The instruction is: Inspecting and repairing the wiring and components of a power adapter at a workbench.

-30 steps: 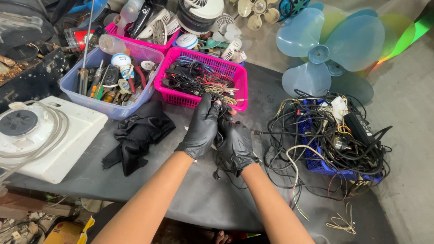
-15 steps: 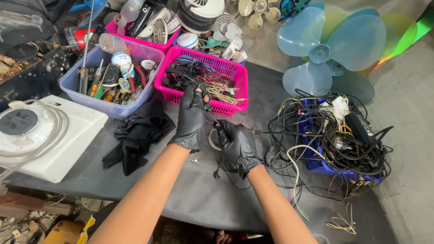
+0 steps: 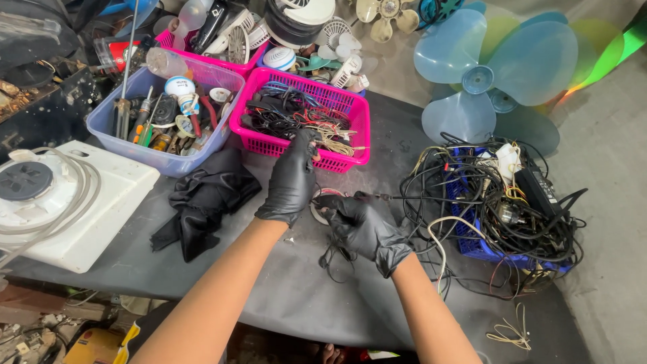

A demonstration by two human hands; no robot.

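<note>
1. A dark surface (image 3: 283, 296) carries the clutter; both hands wear black gloves.
2. Straight ahead stands a pink basket (image 3: 350, 128) with a heap of dark and pale wires (image 3: 290, 114) inside. The left hand (image 3: 291, 180) reaches up to its front wall, fingertips at the rim and touching the wires there.
3. Left of it sits a lilac tub (image 3: 162, 158) of screwdrivers, small round parts and other tools. A second pink basket (image 3: 222, 61) behind holds white fan parts.
4. A crumpled black cloth (image 3: 202, 202) lies just beside the left hand, between the tub and the near edge.
5. Far left is a white housing (image 3: 101, 202) with a round dark grille and a pale cord looped on top.
6. To the right a blue crate (image 3: 485, 249) is buried under a big tangle of black, white and red cables (image 3: 499, 202), which spreads close to the right hand.
7. Pale blue fan blades (image 3: 478, 74) lie on the floor beyond the surface.
8. The right hand (image 3: 364, 226) rests on the surface between basket and tangle, its grip closed around a thin black wire (image 3: 333, 259) that dangles in loose loops below the palm. A small round part shows between the two hands, mostly hidden.
9. The left grip is loosely curled; whether it pinches any wire, I cannot tell.
</note>
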